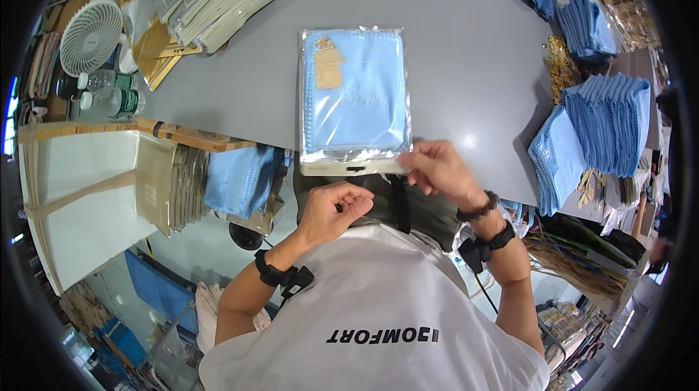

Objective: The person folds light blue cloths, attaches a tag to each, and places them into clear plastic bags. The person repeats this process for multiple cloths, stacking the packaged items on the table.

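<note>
Grey table [473, 78] spreads across the upper frame. At upper centre I see one clear bag [357, 157] with folded blue cloth [371, 118] inside. The right hand [440, 170] pinches its lower right corner, so it lies up and left from this grip. Below, the left hand [331, 210] is curled, touching nothing; whether its fingertips meet, I cannot tell.

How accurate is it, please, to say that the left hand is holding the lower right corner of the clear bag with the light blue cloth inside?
Not quite: the head view shows the right hand, not the left hand, holding the lower right corner of the clear bag with the light blue cloth inside.
</note>
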`<action>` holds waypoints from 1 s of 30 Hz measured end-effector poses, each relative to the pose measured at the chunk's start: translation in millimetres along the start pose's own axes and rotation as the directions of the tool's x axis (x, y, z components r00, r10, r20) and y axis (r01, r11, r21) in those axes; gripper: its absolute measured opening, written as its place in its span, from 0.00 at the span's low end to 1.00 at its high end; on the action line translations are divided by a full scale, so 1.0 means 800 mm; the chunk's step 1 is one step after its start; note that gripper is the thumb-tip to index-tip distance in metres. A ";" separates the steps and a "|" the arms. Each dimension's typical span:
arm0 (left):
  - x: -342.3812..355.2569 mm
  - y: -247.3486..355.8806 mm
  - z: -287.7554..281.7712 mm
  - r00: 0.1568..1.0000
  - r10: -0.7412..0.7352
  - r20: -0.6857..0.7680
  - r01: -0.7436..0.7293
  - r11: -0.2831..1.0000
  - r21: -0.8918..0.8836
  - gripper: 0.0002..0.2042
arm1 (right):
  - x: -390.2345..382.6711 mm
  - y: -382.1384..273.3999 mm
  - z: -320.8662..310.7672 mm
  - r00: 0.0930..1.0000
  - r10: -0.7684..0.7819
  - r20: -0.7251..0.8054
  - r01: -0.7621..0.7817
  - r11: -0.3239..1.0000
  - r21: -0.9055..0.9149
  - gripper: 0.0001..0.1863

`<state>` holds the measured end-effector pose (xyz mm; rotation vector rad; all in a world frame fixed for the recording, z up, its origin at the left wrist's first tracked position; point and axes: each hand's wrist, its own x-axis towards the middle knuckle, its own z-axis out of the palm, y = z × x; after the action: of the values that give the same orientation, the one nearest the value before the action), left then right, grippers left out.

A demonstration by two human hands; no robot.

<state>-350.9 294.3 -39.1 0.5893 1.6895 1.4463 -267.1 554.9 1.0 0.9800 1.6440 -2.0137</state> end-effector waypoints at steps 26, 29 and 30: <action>-0.003 -0.014 -0.033 0.805 -0.311 -0.505 -0.137 0.730 -0.669 0.04 | -0.026 0.058 0.065 0.965 -0.251 -0.071 0.256 0.963 0.081 0.16; -0.001 -0.018 -0.031 0.829 -0.399 -0.392 -0.017 0.683 -0.731 0.06 | -0.033 0.050 0.045 0.966 -0.184 -0.182 0.204 0.973 0.103 0.11; 0.002 -0.019 -0.029 0.840 -0.426 -0.337 0.039 0.665 -0.746 0.07 | -0.032 0.044 0.040 0.941 -0.231 -0.248 0.259 0.962 0.090 0.10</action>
<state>-368.2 278.8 -53.6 -0.4784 1.2892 1.9816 -235.0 511.6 -3.2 1.1441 1.8656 -2.2570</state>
